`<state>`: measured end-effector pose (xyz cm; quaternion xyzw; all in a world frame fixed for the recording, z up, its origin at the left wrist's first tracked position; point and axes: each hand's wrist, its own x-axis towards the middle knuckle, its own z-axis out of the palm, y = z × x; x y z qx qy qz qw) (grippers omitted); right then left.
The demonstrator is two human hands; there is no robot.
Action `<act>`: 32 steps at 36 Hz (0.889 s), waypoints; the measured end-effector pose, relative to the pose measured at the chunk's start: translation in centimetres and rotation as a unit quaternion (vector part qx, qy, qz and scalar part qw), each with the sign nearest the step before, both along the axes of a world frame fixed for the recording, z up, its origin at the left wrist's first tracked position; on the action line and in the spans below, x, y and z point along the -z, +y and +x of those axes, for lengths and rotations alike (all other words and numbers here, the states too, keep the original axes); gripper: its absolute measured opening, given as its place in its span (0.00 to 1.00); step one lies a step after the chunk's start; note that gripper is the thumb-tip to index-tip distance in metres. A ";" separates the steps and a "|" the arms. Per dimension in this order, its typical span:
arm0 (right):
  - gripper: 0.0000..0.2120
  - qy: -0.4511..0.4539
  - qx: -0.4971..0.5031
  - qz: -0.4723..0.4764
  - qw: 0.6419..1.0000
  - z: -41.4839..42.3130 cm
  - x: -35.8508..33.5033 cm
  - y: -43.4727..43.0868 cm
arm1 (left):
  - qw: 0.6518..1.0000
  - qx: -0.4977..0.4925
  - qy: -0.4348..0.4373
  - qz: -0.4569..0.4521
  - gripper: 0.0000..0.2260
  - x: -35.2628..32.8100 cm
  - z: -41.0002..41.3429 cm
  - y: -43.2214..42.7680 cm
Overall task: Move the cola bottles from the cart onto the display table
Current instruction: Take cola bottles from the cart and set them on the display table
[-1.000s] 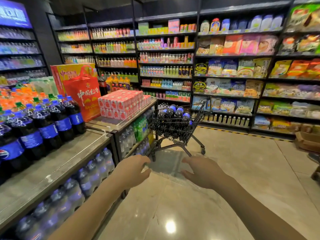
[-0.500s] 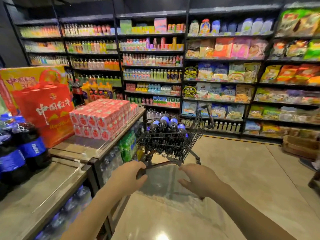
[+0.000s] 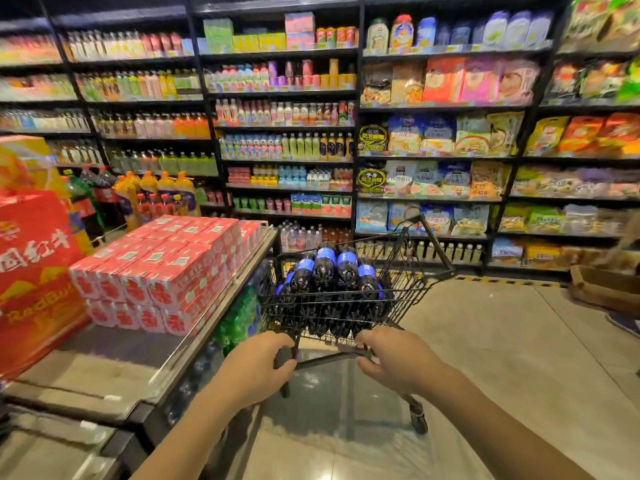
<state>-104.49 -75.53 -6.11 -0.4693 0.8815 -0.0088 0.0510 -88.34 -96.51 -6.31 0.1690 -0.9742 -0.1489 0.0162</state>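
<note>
A small black wire cart [image 3: 408, 296] stands just ahead of me, tilted toward the right. Several dark cola bottles [image 3: 325, 271] with blue labels lie packed inside it. My left hand [image 3: 256, 368] grips the near rim of the cart at its left corner. My right hand [image 3: 398, 358] grips the same rim at its right corner. The display table [image 3: 104, 372] runs along my left, its grey top bare in front of the red cartons.
Red drink cartons [image 3: 166, 271] are stacked on the table, with a red and yellow Red Bull box [image 3: 34, 278] at far left. Green bottles [image 3: 242, 317] sit on the shelf under the table. Stocked store shelves [image 3: 433, 133] fill the back. A cardboard box [image 3: 606, 289] lies on the floor at right.
I have walked up to the cart, and both hands have closed on its near rim. The cola bottles standing on the table have dropped out of view at left.
</note>
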 end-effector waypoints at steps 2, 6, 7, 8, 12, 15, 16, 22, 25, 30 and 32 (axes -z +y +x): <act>0.19 -0.008 -0.001 -0.008 1.000 -3.0 0.4 -2.0 | 1.000 0.003 -0.004 -0.006 0.12 0.4 -3.0 -2.1; 0.20 -0.008 -0.013 -0.013 1.000 -9.4 0.7 -6.2 | 1.000 -0.003 -0.014 -0.012 0.18 0.9 -9.4 -6.1; 0.20 -0.007 -0.013 -0.013 1.000 -11.1 0.7 -7.2 | 1.000 -0.006 -0.017 -0.010 0.19 0.9 -10.9 -7.0; 0.21 -0.009 -0.012 -0.012 1.000 -12.7 0.7 -8.1 | 1.000 -0.009 -0.020 -0.007 0.20 0.9 -12.5 -7.9; 0.22 -0.013 -0.017 0.001 1.000 -18.8 0.7 -11.6 | 0.999 -0.015 -0.030 0.005 0.21 0.8 -18.6 -11.1; 0.23 -0.016 -0.019 -0.002 1.000 -22.9 0.7 -13.8 | 0.999 -0.019 -0.031 0.018 0.21 0.7 -22.7 -13.0; 0.23 -0.021 -0.018 -0.002 1.000 -24.1 0.8 -14.4 | 0.999 -0.019 -0.034 0.025 0.21 0.7 -23.9 -13.6; 0.23 -0.042 -0.003 0.002 0.999 -30.4 2.4 -18.9 | 0.997 -0.036 -0.039 0.056 0.20 2.3 -30.6 -17.9; 0.23 -0.053 0.007 0.007 0.999 -33.2 3.2 -21.4 | 0.996 -0.031 -0.047 0.075 0.21 3.4 -33.7 -20.4; 0.22 -0.069 0.028 0.017 0.997 -38.1 5.0 -26.6 | 0.994 -0.019 -0.055 0.095 0.18 5.8 -39.0 -25.3; 0.20 -0.075 0.035 0.022 0.996 -39.9 5.5 -28.9 | 0.993 -0.013 -0.055 0.108 0.18 6.9 -41.1 -27.5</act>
